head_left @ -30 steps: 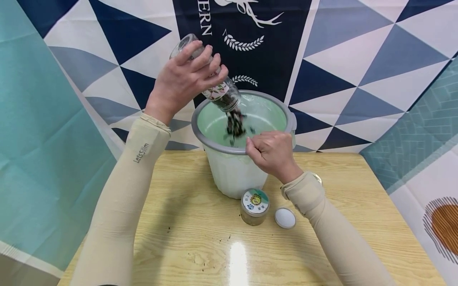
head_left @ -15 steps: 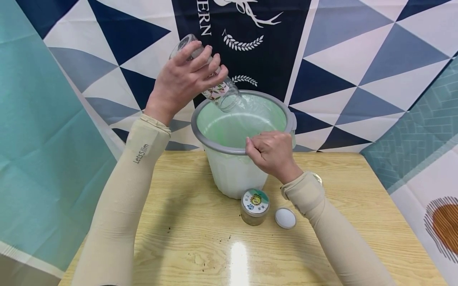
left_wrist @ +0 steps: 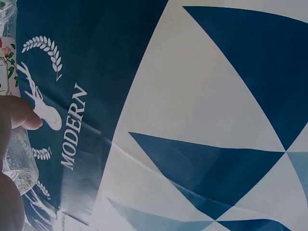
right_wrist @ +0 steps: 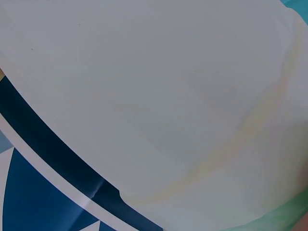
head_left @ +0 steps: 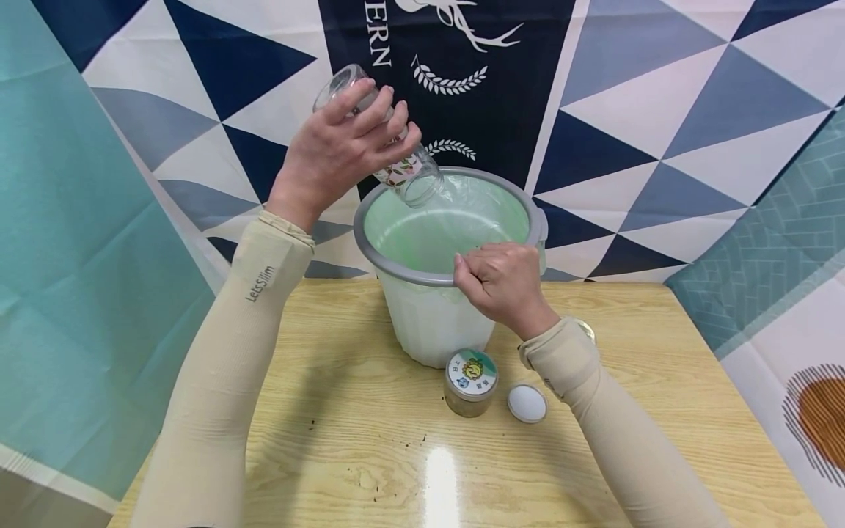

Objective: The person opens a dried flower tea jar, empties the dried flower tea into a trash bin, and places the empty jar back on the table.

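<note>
My left hand (head_left: 350, 143) grips a clear plastic bottle (head_left: 403, 174) with a floral label. Tilted, its mouth points down and to the right over the bin's opening. The left wrist view shows my thumb against the bottle (left_wrist: 7, 72), whose inside looks see-through with specks near its base. With curled fingers, my right hand (head_left: 502, 282) grips the grey rim of a white trash bin (head_left: 439, 323) at its near right side. A pale green bag lines the bin, and its bottom is hidden. Up close, the bin's white wall (right_wrist: 144, 96) fills most of the right wrist view.
In front of the bin stands a small lidded jar (head_left: 470, 383) with a cartoon label. A white round lid (head_left: 527, 403) lies to its right. Another round lid (head_left: 586, 330) is partly hidden behind my right wrist. Dark crumbs dot the wooden table (head_left: 343, 455). A patterned cloth (head_left: 614, 147) hangs behind.
One second ago dark bits were pouring from the bottle into the bin; the stream has stopped and the bottle now looks see-through. Both hands have stayed in place.
</note>
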